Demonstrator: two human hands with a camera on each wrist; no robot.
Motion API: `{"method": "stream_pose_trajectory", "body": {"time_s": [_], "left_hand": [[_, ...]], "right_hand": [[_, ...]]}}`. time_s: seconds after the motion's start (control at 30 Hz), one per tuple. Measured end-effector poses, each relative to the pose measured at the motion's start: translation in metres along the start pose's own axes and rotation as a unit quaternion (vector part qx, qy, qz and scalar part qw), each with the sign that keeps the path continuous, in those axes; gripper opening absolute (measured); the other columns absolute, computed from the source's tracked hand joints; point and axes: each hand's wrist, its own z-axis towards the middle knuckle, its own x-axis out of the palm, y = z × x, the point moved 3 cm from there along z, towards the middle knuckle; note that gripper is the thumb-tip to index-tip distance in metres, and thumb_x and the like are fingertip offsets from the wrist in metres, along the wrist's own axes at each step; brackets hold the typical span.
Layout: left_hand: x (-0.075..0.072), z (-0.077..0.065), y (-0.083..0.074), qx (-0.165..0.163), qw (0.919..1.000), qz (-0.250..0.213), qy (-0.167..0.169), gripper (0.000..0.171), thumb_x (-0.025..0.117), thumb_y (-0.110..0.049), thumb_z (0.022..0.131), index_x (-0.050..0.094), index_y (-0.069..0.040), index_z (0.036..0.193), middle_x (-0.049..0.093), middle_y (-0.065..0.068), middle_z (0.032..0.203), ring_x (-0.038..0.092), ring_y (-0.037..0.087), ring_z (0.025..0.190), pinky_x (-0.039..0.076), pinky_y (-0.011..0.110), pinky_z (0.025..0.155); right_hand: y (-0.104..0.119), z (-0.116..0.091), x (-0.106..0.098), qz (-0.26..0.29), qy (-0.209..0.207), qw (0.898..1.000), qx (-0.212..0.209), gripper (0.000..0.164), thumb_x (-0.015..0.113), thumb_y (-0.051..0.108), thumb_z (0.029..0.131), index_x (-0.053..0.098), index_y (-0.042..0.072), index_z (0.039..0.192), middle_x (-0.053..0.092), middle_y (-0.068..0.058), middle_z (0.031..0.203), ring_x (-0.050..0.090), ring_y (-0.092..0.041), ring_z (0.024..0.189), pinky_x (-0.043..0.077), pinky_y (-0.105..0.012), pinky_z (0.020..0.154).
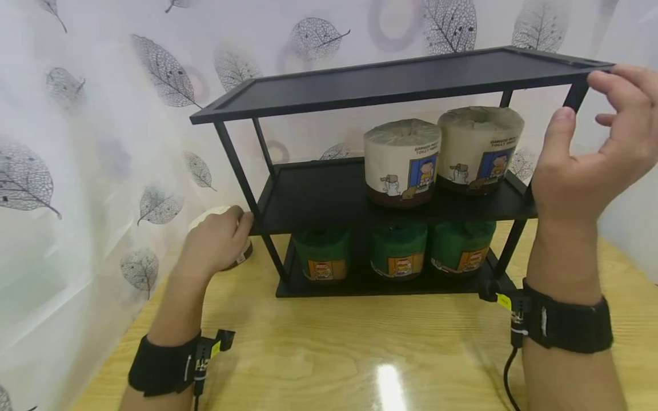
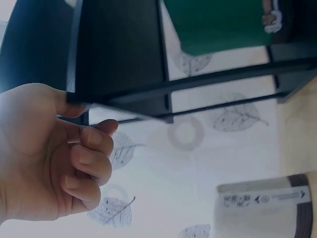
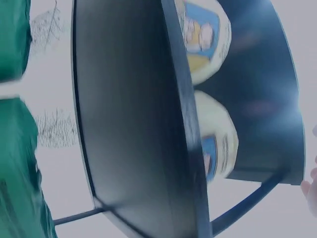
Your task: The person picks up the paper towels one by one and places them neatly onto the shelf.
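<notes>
A black three-tier rack (image 1: 329, 225) stands on the table. My left hand (image 1: 216, 237) grips its left post at the middle shelf's corner; in the left wrist view the fingers (image 2: 91, 161) curl there. At the top right corner, my right hand (image 1: 606, 131) has its fingertips against the top shelf (image 1: 390, 80), thumb apart. Two cream wrapped toilet rolls, a left one (image 1: 398, 165) and a right one (image 1: 475, 151), stand side by side on the middle shelf's right half. Three green wrapped rolls (image 1: 321, 257) line the bottom shelf.
Partly hidden behind my left hand, another cream toilet roll (image 2: 257, 210) stands on the table left of the rack. A white leaf-patterned sheet (image 1: 169, 68) hangs behind and at the left. The wooden table (image 1: 319, 348) extends in front of the rack.
</notes>
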Motion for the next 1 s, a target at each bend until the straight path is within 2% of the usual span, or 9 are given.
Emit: {"method": "stream_pose_trajectory", "body": {"time_s": [0.1, 0.23, 0.43, 0.5, 0.63, 0.73, 0.8, 0.9, 1.0], "left_hand": [[-0.004, -0.002, 0.006, -0.001, 1.0, -0.002, -0.007, 0.045, 0.029, -0.035, 0.107, 0.059, -0.003, 0.103, 0.063, 0.014, 0.082, 0.059, 0.026, 0.068, 0.045, 0.041, 0.059], [-0.007, -0.002, 0.013, -0.006, 0.9998, -0.016, -0.009, 0.04, 0.032, -0.031, 0.107, 0.059, -0.001, 0.108, 0.063, 0.015, 0.081, 0.057, 0.025, 0.065, 0.043, 0.037, 0.054], [-0.013, 0.009, 0.022, 0.003, 0.9998, -0.018, -0.01, 0.032, 0.037, -0.023, 0.105, 0.057, 0.002, 0.105, 0.062, 0.017, 0.088, 0.056, 0.026, 0.07, 0.044, 0.036, 0.058], [-0.013, 0.013, 0.025, 0.001, 0.9999, -0.014, -0.007, 0.031, 0.038, -0.021, 0.104, 0.057, 0.003, 0.106, 0.063, 0.02, 0.095, 0.058, 0.029, 0.077, 0.047, 0.041, 0.064], [-0.009, 0.019, 0.033, -0.012, 0.9999, 0.002, 0.012, 0.031, 0.043, -0.02, 0.102, 0.058, 0.005, 0.111, 0.061, 0.026, 0.111, 0.06, 0.04, 0.097, 0.05, 0.053, 0.079], [0.0, 0.018, 0.042, -0.024, 0.9992, 0.018, 0.027, 0.033, 0.047, -0.02, 0.101, 0.058, 0.006, 0.117, 0.058, 0.029, 0.119, 0.058, 0.045, 0.108, 0.048, 0.059, 0.085], [0.007, 0.016, 0.049, -0.032, 0.9986, 0.029, 0.031, 0.035, 0.049, -0.021, 0.101, 0.057, 0.007, 0.12, 0.056, 0.031, 0.122, 0.057, 0.047, 0.109, 0.048, 0.061, 0.086], [0.016, 0.017, 0.056, -0.045, 0.9978, 0.035, 0.032, 0.041, 0.051, -0.025, 0.1, 0.054, 0.007, 0.125, 0.051, 0.033, 0.126, 0.054, 0.05, 0.11, 0.046, 0.063, 0.087], [0.024, 0.02, 0.062, -0.061, 0.997, 0.036, 0.03, 0.047, 0.052, -0.026, 0.097, 0.049, 0.007, 0.13, 0.047, 0.034, 0.128, 0.05, 0.051, 0.112, 0.043, 0.065, 0.089]], "right_hand": [[-0.012, 0.004, -0.004, -0.025, 0.044, 0.999, -0.009, 0.038, 0.054, 0.023, 0.09, 0.065, 0.016, 0.126, 0.052, 0.004, 0.143, 0.04, -0.006, 0.135, 0.026, -0.026, 0.114], [-0.028, 0.01, -0.008, -0.046, 0.109, 0.991, -0.056, 0.048, 0.051, 0.025, 0.093, 0.055, 0.006, 0.137, 0.045, -0.006, 0.15, 0.034, -0.018, 0.144, 0.015, -0.034, 0.122], [-0.048, 0.025, -0.032, -0.109, 0.223, 0.962, -0.119, 0.063, 0.042, 0.041, 0.097, 0.038, 0.014, 0.154, 0.034, -0.01, 0.16, 0.026, -0.023, 0.15, 0.013, -0.041, 0.124], [-0.051, 0.027, -0.036, -0.109, 0.232, 0.96, -0.112, 0.063, 0.043, 0.041, 0.098, 0.037, 0.013, 0.154, 0.033, -0.01, 0.161, 0.027, -0.023, 0.15, 0.017, -0.043, 0.124], [-0.053, 0.021, -0.033, -0.109, 0.231, 0.966, -0.035, 0.056, 0.045, 0.035, 0.102, 0.035, 0.019, 0.154, 0.03, 0.002, 0.161, 0.038, -0.016, 0.146, 0.028, -0.026, 0.118], [-0.052, 0.017, -0.022, -0.081, 0.251, 0.965, -0.004, 0.062, 0.049, 0.024, 0.1, 0.025, 0.019, 0.156, 0.027, 0.009, 0.161, 0.043, -0.007, 0.141, 0.03, -0.014, 0.111], [-0.053, 0.015, -0.016, -0.058, 0.265, 0.963, -0.004, 0.067, 0.051, 0.018, 0.098, 0.019, 0.014, 0.157, 0.027, 0.009, 0.161, 0.043, -0.001, 0.139, 0.031, -0.014, 0.111], [-0.061, 0.009, -0.011, -0.059, 0.251, 0.966, 0.022, 0.067, 0.052, 0.019, 0.096, 0.023, 0.017, 0.156, 0.042, 0.009, 0.153, 0.052, 0.004, 0.127, 0.037, -0.011, 0.104], [-0.075, -0.001, -0.007, -0.076, 0.225, 0.97, 0.051, 0.059, 0.054, 0.024, 0.093, 0.038, 0.021, 0.15, 0.056, 0.005, 0.139, 0.057, 0.012, 0.105, 0.042, -0.005, 0.09]]}}
